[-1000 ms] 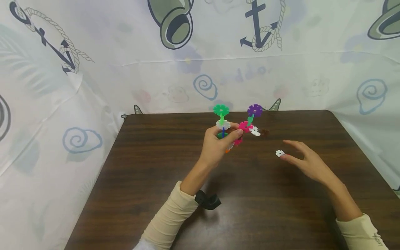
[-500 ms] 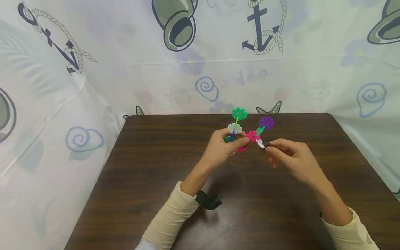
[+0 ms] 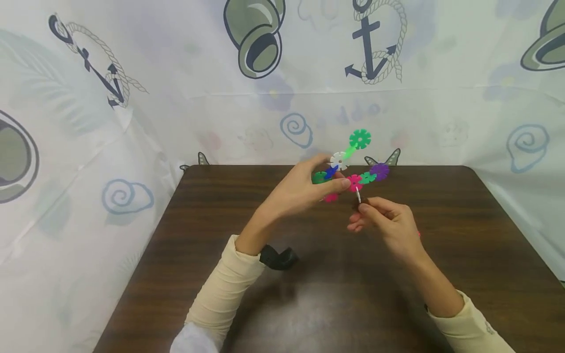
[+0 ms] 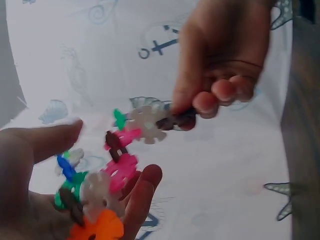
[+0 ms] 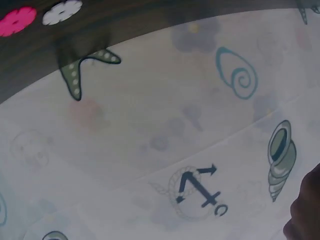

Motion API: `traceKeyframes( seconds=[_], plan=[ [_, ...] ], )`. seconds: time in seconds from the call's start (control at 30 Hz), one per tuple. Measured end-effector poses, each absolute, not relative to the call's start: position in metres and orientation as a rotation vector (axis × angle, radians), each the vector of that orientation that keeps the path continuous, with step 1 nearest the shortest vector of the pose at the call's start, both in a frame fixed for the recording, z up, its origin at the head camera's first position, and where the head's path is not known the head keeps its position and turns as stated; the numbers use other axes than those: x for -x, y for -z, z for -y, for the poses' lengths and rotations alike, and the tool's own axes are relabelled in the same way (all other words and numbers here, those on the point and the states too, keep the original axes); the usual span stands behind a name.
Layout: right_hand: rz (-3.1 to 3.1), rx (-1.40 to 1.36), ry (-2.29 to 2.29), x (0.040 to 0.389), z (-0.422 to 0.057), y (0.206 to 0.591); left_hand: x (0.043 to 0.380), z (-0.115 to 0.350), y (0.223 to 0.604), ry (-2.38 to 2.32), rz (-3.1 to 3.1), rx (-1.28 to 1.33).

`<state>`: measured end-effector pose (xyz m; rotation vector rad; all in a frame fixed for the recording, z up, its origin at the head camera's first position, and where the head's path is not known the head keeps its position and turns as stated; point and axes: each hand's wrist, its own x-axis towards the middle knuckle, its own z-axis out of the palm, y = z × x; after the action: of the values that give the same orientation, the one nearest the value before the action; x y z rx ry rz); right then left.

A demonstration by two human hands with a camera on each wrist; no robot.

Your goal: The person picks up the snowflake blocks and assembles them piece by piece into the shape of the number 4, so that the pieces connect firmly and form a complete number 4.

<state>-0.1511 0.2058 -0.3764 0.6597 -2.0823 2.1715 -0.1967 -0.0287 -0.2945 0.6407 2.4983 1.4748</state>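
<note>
My left hand [image 3: 300, 189] holds a branching chain of flower-shaped plastic interlocking discs above the table. One branch rises through a white disc [image 3: 339, 161] to a green disc [image 3: 360, 139]. The other runs from a pink disc [image 3: 354, 183] to a purple disc [image 3: 379, 171]. With thumb and fingers, my right hand [image 3: 390, 223] pinches a brown disc [image 4: 182, 119], which meets a white disc [image 4: 146, 125] on the chain. In the left wrist view, an orange disc [image 4: 102, 225] ends the chain's near side. Fingers hide part of the chain.
A loose pink disc [image 5: 17, 21] and a loose white disc [image 5: 62, 12] lie on the dark wooden table [image 3: 198, 245]. Behind the table hangs a white curtain [image 3: 247, 113] with sea prints. A black strap [image 3: 279, 258] sits at the left wrist.
My right hand has come left from beside the loose white disc and now pinches the brown disc. My left hand has raised and turned the chain, so its branches slant to the right.
</note>
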Motion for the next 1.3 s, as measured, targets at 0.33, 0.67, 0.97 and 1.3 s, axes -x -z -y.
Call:
traceKeyframes(
  seconds=[0.33, 0.67, 0.97, 1.3],
  plan=[
    [1.767, -0.674, -2.438, 0.152, -0.193, 0.379, 0.199, 0.044, 0.298, -1.973, -2.237, -0.776],
    [1.497, -0.7, -2.511, 0.154, -0.174, 0.36, 0.209, 0.021, 0.351, -2.429, -1.931, -0.48],
    [1.567, -0.633, -2.437, 0.16, -0.155, 0.369, 0.201, -0.008, 0.348, -2.747, -1.563, -0.748],
    [1.919, -0.607, -2.224, 0.161, -0.161, 0.376, 0.197, -0.011, 0.354, -2.854, -1.528, -0.702]
  ],
)
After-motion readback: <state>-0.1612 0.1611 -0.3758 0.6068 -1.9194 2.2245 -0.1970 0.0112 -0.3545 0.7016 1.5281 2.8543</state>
